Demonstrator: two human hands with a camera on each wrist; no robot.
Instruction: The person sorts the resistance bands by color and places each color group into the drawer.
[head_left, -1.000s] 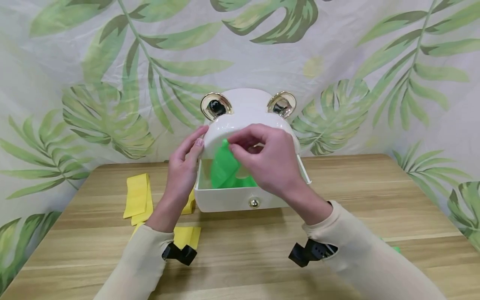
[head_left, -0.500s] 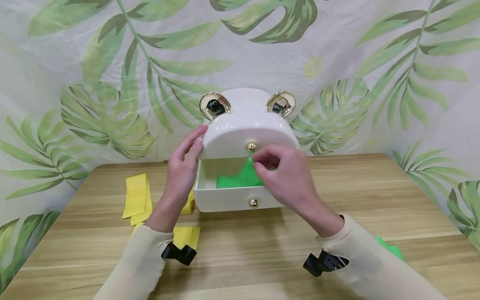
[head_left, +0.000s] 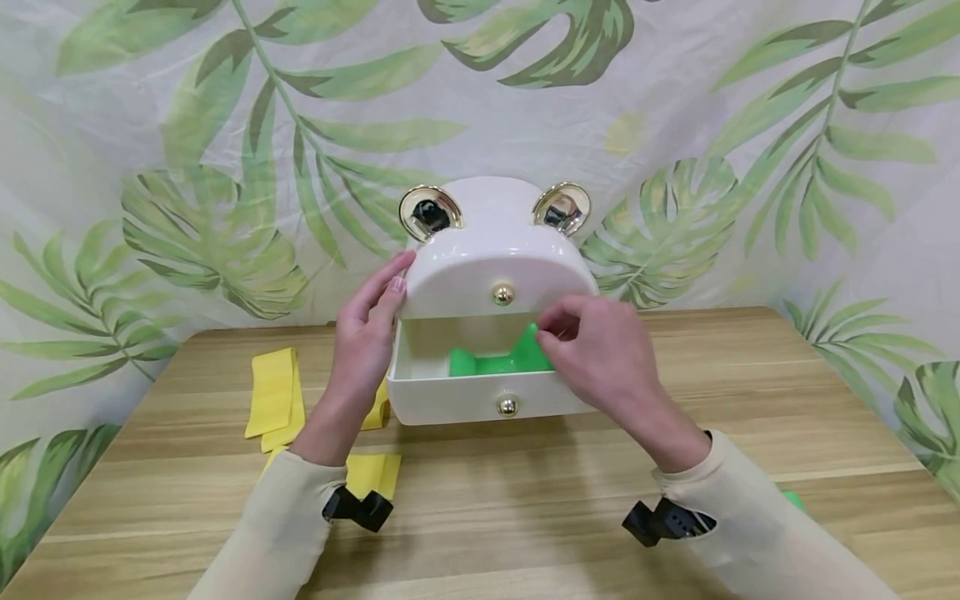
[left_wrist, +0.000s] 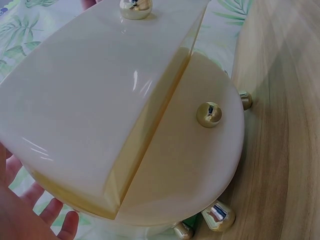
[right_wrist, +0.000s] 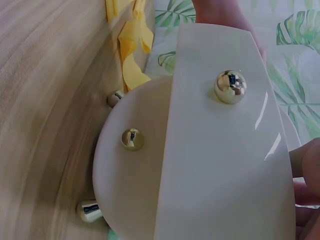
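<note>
A white frog-shaped drawer box with gold-rimmed eyes stands upright at mid-table. In the head view its lower drawer is pulled out. Inside lies a soft, sheet-like green band, one part raised to a peak on the right. The right hand pinches that peak between thumb and forefinger above the drawer's front right. Along the box's left side, the left hand rests with fingers extended. Both wrist views show gold-knobbed drawer fronts, with left fingers and right fingers at the edges.
Folded yellow bands lie on the wooden table to the left, with another yellow band nearer the front. A bit of green material shows beyond the right sleeve. A leaf-patterned cloth hangs behind.
The right hand has moved down and to the right, drawing the green band rightward and lower into the drawer. The upper knob has come into sight. The left hand has stayed put.
</note>
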